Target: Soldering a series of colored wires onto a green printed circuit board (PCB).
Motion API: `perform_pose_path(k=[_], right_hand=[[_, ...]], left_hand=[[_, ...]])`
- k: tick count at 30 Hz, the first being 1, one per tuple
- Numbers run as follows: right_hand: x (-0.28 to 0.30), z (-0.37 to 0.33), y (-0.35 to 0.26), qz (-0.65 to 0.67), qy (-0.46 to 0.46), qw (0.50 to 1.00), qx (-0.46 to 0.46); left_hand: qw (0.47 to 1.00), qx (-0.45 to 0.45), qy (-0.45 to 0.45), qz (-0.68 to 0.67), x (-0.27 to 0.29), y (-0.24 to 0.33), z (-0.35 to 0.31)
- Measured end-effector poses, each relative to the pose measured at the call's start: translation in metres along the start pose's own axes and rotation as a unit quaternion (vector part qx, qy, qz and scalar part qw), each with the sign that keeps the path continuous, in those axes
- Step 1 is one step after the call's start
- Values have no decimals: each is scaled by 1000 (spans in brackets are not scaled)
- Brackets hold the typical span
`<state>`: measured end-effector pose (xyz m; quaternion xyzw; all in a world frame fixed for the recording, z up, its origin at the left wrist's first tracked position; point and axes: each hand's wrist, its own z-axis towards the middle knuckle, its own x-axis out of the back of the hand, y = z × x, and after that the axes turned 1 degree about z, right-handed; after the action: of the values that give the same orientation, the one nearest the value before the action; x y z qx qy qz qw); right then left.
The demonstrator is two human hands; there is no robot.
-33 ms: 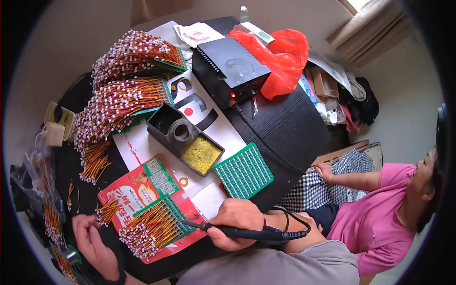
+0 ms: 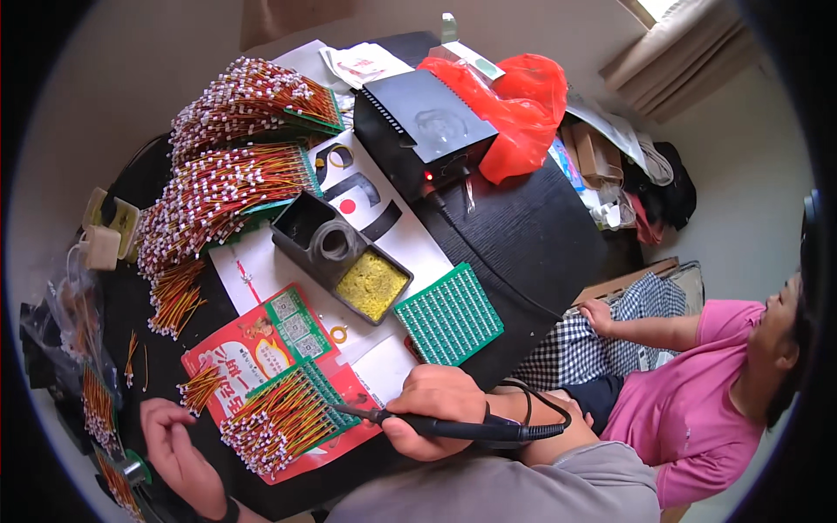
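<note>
My right hand (image 2: 436, 410) is closed around a black soldering iron (image 2: 462, 429). The iron's tip meets the right part of a green circuit board (image 2: 324, 383), where rows of pads are bare. Red and yellow wires with white connectors (image 2: 279, 423) cover the rest of that board, which lies on a red printed sheet (image 2: 228, 356). My left hand (image 2: 183, 458) hovers at the table's left side with loosely bent fingers and nothing visible in them. Beside its fingertips is a small bundle of loose wires (image 2: 200, 388).
A black iron stand with yellow sponge (image 2: 373, 286) sits mid-table, near a bare green board (image 2: 449, 314). Wired boards (image 2: 231, 187) are piled at far left. Behind are a black soldering station (image 2: 427, 118) and red plastic bag (image 2: 532, 96). A person in pink (image 2: 689, 392) sits right.
My left hand has shifted slightly right, toward the small wire bundle. The right hand and the iron look the same.
</note>
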<state>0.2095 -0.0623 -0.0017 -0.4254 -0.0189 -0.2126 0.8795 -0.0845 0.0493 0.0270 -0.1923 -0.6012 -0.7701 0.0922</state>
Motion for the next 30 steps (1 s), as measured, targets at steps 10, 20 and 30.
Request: perform_pose_path(k=[10,20,30], right_hand=[[20,-8,-5,-60,-25,997,-31],[1,-15,-7,-87,20,994,-59],[4,-16,-7,-87,23,994,-66]], left_hand=[[888,137,-188,-397,-53,41,-30],[910,175,-152,-343,-49,37,-35],[871,269,-68,-405,-52,50,-37]])
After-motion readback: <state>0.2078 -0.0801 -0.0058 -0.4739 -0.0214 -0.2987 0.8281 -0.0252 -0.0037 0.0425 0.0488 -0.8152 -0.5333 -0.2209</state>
